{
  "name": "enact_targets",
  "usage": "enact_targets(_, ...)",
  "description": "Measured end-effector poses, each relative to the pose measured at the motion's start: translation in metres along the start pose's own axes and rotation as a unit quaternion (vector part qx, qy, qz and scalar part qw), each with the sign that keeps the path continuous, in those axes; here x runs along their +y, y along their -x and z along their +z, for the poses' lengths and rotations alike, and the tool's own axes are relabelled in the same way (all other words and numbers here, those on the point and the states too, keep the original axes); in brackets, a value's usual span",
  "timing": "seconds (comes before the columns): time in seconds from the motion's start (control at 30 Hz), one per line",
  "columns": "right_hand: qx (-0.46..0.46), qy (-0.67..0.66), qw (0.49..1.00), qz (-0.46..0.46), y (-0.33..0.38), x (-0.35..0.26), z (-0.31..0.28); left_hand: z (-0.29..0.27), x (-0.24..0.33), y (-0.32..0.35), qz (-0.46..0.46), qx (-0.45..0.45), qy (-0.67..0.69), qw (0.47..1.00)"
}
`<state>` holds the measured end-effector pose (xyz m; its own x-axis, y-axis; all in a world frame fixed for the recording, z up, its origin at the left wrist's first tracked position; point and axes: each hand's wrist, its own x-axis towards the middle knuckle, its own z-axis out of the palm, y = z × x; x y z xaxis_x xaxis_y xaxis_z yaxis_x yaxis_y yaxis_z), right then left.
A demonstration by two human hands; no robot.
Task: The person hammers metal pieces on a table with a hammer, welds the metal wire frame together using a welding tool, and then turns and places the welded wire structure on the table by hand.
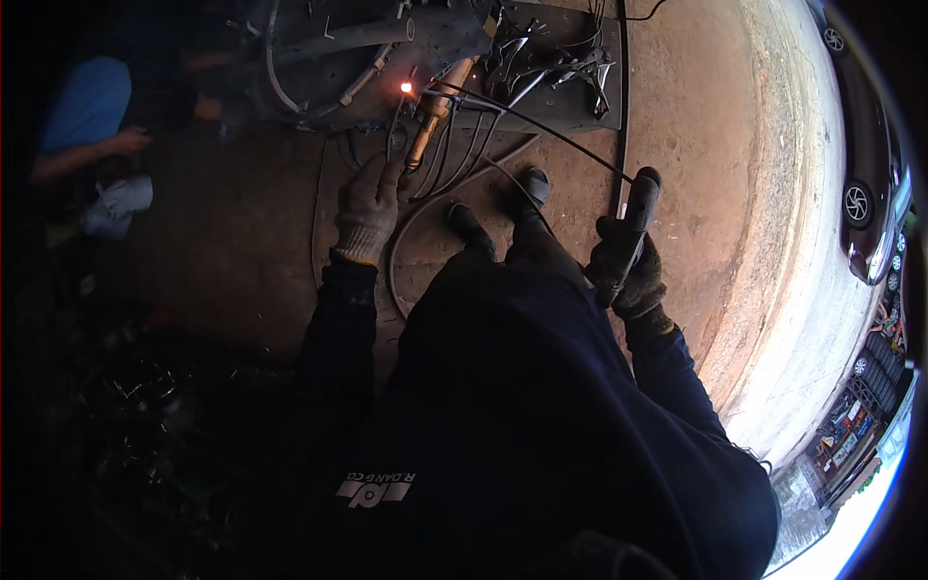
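Observation:
My left hand point(365, 208), in a light work glove, is closed at the table's near edge. A thin metal rod point(394, 130) rises from its fingers toward a glowing orange spot point(406, 87). My right hand point(623, 266), in a darker glove, is wrapped round what looks like a welding electrode holder point(646, 193) with a dark grey cylindrical body. From it a long thin dark electrode point(551, 132) slants up left, its far end close to the glow. An orange-handled tool point(432, 121), its kind unclear, leans over the table edge beside the glow.
Bent metal brackets point(551, 72) and a pipe point(358, 41) lie on the dark worktable point(607, 114). Cables point(394, 246) loop over the floor by my feet point(527, 188). At the left, a person's arm point(97, 155) shows. A dark car point(860, 145) stands far right.

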<state>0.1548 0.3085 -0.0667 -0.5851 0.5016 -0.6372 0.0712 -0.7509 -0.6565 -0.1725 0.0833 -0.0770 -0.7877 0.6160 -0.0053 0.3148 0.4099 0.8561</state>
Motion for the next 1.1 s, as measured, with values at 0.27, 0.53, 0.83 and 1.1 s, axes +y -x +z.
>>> enact_targets(0.27, -0.049, 0.162, 0.985, -0.038, -0.003, -0.005, 0.002, -0.003, 0.001, -0.001, -0.013, -0.007, -0.064, 0.998)
enact_targets(0.53, -0.067, 0.098, 0.993, -0.027, -0.007, -0.007, 0.009, -0.003, 0.000, -0.001, -0.048, -0.026, -0.063, 0.997)
enact_targets(0.83, -0.034, 0.195, 0.980, -0.016, -0.004, -0.016, 0.021, -0.006, -0.006, 0.000, -0.060, -0.042, -0.058, 0.996)
enact_targets(1.1, -0.039, 0.186, 0.982, -0.019, -0.006, -0.017, 0.024, -0.006, 0.001, 0.000, -0.072, -0.041, -0.048, 0.995)
